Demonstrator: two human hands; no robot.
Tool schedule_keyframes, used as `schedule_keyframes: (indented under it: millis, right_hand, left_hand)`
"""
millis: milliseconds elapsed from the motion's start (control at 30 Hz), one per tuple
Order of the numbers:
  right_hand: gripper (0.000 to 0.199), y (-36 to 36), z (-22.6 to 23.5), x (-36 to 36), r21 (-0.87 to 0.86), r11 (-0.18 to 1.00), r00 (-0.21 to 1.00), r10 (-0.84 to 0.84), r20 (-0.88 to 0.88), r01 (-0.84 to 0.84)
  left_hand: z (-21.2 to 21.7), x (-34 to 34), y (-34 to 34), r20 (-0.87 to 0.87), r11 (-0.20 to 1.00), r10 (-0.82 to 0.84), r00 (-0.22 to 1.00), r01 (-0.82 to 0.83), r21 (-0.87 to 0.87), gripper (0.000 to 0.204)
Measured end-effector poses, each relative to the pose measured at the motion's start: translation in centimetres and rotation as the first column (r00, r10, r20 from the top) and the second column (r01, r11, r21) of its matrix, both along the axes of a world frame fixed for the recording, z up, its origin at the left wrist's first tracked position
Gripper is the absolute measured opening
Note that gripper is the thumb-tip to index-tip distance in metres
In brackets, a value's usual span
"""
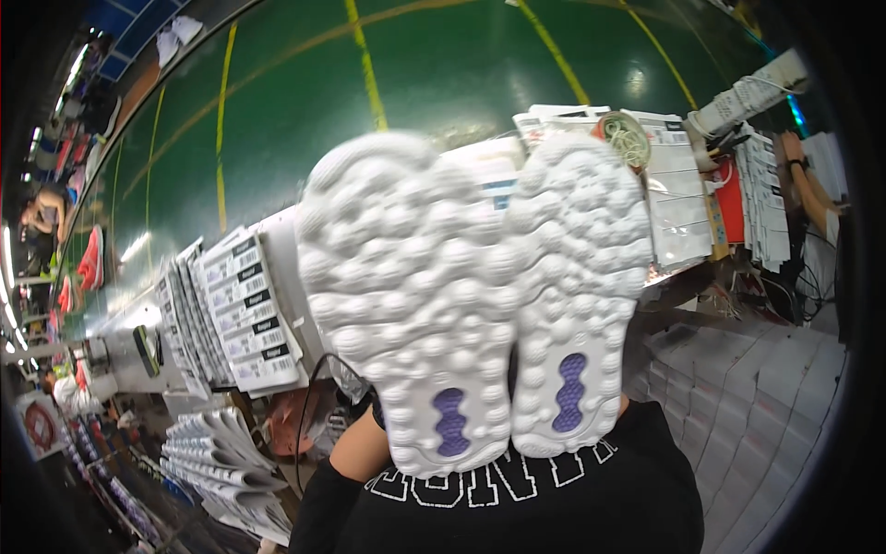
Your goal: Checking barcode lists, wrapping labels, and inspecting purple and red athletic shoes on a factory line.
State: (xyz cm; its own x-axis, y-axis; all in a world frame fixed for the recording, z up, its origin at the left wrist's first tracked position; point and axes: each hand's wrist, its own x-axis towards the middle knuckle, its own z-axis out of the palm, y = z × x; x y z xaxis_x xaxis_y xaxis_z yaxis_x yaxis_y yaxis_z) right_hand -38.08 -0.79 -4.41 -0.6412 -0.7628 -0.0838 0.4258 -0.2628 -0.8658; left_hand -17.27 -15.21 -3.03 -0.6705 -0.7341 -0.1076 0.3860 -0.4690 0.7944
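Two white shoes are held up close in front of me, with their bumpy soles toward the view. The left shoe [406, 268] looks larger and nearer, and its toe points up. Beside it, touching or nearly so, is the right shoe [581, 268]. Each sole has a purple textured inset at the heel. My left forearm [358, 452], in a black sleeve, rises behind the left shoe's heel. Behind the right shoe a sliver of my right arm [625, 403] shows. Both hands are hidden by the shoes, which they hold up; how the fingers lie cannot be seen.
A green worktable [277, 120] with yellow lines stretches ahead. Stacks of printed label sheets [245, 314] lie at left, more sheets [678, 198] at right near a round tub [628, 138] of string. A red shoe [90, 260] stands far left. Another person's arm [808, 185] shows at right.
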Motion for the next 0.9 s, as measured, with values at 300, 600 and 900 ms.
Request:
schedule_keyframes:
  millis: [300,600,900]
  right_hand:
    - [0.056,-4.0,2.7,-0.8,-0.011,0.982,0.974,0.189,0.127,-0.189]
    - [0.037,-15.6,1.4,-3.8,-0.026,0.839,0.838,0.541,-0.071,-0.544]
    - [0.048,-32.1,-9.2,-0.4,0.371,0.862,0.726,0.495,-0.477,-0.344]
  left_hand:
    - [1.4,0.2,-1.9,0.048,0.998,0.065,0.997,-0.066,0.003,0.056]
    - [6.2,4.4,-8.8,-0.08,0.955,0.198,0.977,-0.211,-0.207,0.052]
    - [-7.3,-4.5,-21.6,0.801,0.929,0.321,0.504,-0.004,-0.37,0.072]
